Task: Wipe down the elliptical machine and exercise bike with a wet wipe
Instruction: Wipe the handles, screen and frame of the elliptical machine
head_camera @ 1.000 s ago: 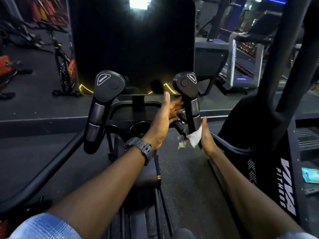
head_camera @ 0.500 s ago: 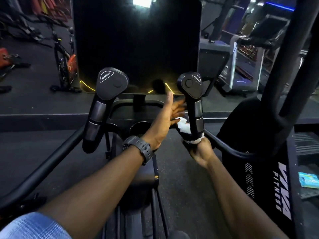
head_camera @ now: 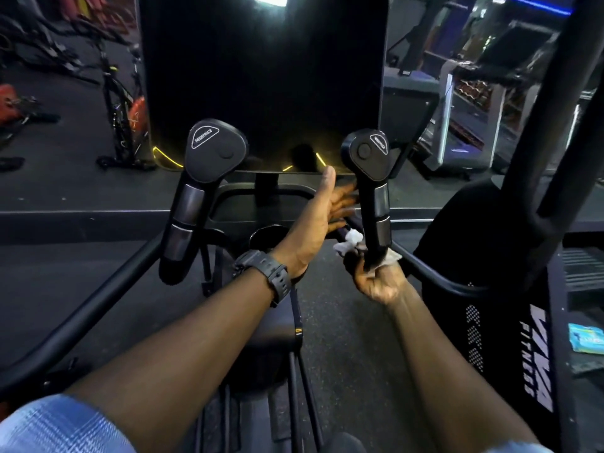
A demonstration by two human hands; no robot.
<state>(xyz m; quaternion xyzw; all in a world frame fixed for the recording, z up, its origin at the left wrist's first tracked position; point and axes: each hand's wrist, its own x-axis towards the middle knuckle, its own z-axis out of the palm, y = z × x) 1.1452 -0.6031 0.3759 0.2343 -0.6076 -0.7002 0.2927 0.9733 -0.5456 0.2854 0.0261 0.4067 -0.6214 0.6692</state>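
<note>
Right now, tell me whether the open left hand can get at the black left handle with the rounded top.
Probably yes. The left hand is open and holds nothing, and the black left handle stands just beside that forearm with nothing between them. The right hand grips the white wipe round the other handle.

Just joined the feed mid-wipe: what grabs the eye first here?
Centre frame, the right hand grips a crumpled white wet wipe around the base of the right black handlebar grip, while the open left hand rests against it. Behind looms the large dark console screen.
</note>
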